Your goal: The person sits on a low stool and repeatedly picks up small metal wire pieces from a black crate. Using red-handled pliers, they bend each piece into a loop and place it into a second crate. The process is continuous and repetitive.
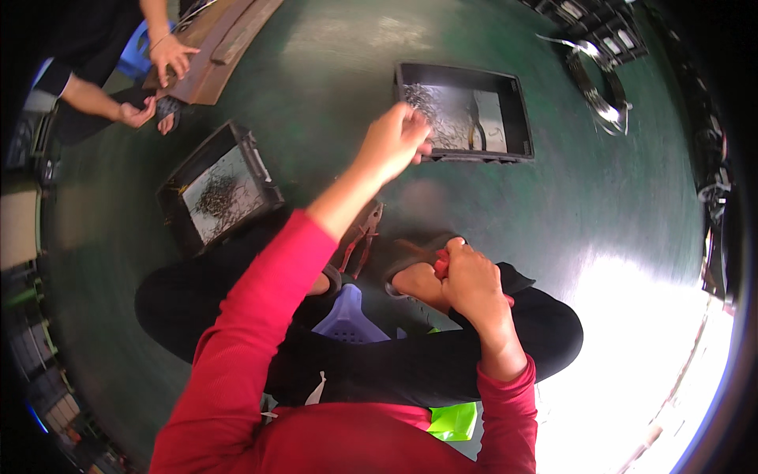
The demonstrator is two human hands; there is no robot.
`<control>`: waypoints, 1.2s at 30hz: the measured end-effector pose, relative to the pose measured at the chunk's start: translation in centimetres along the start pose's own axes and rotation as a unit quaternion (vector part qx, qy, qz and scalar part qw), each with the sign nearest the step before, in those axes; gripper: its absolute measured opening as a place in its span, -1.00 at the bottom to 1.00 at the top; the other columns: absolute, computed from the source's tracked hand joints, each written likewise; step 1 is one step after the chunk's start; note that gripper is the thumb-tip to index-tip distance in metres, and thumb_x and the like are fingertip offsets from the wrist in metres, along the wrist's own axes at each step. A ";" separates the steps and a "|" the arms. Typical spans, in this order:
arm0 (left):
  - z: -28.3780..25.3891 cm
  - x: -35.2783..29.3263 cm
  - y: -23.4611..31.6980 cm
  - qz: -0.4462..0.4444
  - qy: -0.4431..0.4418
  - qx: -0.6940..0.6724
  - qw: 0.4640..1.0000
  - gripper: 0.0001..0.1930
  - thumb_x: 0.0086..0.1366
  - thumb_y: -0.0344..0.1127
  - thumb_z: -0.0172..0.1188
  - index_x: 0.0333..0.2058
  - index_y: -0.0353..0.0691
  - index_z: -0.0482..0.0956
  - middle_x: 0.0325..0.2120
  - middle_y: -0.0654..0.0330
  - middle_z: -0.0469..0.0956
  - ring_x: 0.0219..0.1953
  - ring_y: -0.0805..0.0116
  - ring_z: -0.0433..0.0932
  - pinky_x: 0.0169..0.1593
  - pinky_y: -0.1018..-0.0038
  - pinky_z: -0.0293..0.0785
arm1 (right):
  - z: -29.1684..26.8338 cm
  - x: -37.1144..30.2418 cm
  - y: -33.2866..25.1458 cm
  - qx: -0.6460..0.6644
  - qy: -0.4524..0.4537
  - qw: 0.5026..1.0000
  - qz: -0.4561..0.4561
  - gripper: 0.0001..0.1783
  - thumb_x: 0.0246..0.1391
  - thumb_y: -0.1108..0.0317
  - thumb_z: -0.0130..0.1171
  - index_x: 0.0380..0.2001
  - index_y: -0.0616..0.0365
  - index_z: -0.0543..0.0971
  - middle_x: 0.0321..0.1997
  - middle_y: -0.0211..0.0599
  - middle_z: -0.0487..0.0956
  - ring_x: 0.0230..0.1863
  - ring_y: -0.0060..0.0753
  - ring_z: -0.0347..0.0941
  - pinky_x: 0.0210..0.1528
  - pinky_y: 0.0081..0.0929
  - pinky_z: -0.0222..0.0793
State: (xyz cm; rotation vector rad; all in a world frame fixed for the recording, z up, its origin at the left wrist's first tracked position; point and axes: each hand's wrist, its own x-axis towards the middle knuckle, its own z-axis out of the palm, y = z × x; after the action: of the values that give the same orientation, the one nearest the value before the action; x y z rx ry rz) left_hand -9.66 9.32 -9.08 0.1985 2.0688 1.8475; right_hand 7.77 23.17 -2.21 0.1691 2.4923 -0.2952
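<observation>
My left hand (392,144) reaches forward over the near left corner of a black crate (519,118). Its fingers are curled together; whatever they hold is too small to make out. Inside that crate lie many short metal wire pieces (448,136) and pliers with dark and yellow handles (475,126). Close to my right knee, my right hand (476,286) is wrapped round a red-handled tool (441,264), whose working end is hidden. On the floor between my feet rest pliers with red handles (362,243), jaws pointing away from me.
At the left, a second black crate (259,164) holds a pile of metal pieces (215,197). Another person's hands (169,58) are at the upper left beside brown boards (215,51). A wire coil (598,93) lies far right. A purple plastic stool (347,316) shows below me.
</observation>
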 end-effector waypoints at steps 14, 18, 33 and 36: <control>-8.7 -1.6 -24.4 0.019 0.113 0.392 0.913 -0.90 0.08 -0.36 0.31 -0.39 -0.12 0.60 -0.36 0.20 0.56 -0.19 0.10 0.48 -0.12 0.26 0.41 | -0.2 0.9 0.2 -0.075 0.046 0.994 -0.071 -0.63 -0.17 0.40 0.27 -0.23 0.12 0.42 -0.29 -0.24 0.47 -0.19 -0.15 0.45 0.07 -0.05 0.22; -7.9 -2.8 -26.5 0.035 0.117 0.433 0.893 -0.84 0.04 -0.36 0.36 -0.39 -0.10 0.57 -0.36 0.26 0.50 -0.18 0.13 0.43 -0.14 0.26 0.39 | -0.2 1.5 -0.4 -0.072 0.067 0.991 -0.091 -0.72 -0.15 0.42 0.23 -0.30 0.16 0.43 -0.36 -0.20 0.46 -0.25 -0.10 0.44 -0.03 -0.11 0.29; -5.5 -4.0 -3.0 -0.099 0.072 -0.153 0.981 -0.81 0.30 -0.31 0.19 -0.17 -0.23 0.61 -0.27 0.32 0.60 -0.27 0.65 0.49 -0.23 0.61 0.42 | -3.0 1.1 -0.7 0.377 0.046 0.921 -0.092 -0.74 0.12 0.31 0.24 -0.21 0.23 0.49 -0.52 -0.29 0.52 -0.51 -0.41 0.43 -0.40 -0.43 0.33; -5.4 -7.8 1.9 -0.079 0.040 -0.191 0.978 -0.79 0.31 -0.33 0.18 -0.15 -0.30 0.60 -0.29 0.29 0.60 -0.29 0.59 0.51 -0.21 0.60 0.48 | -3.8 -0.1 -1.5 0.463 -0.074 0.881 -0.058 -0.79 0.15 0.31 0.22 -0.24 0.20 0.50 -0.64 -0.53 0.36 -0.61 -0.75 0.24 -0.56 -0.65 0.14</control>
State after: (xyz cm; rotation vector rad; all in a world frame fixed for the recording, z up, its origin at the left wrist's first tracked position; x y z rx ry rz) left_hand -4.57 1.92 -5.49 -0.1368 1.6758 2.1330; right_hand 5.40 22.68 1.08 0.3601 2.0128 -1.4774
